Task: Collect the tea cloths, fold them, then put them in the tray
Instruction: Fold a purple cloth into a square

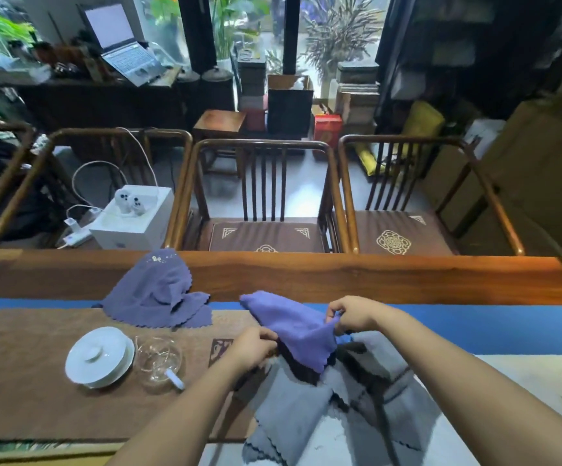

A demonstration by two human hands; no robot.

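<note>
Three tea cloths (293, 326) (one grey), one lidded bowl (100, 356), one glass pitcher (158, 361).

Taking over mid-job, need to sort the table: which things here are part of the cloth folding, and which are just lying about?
Job:
purple cloth, pinched by left hand and right hand
second purple cloth, crumpled, apart
grey cloths underneath

Lying about:
lidded white cup
glass pitcher
brown runner

No tray is visible.
</note>
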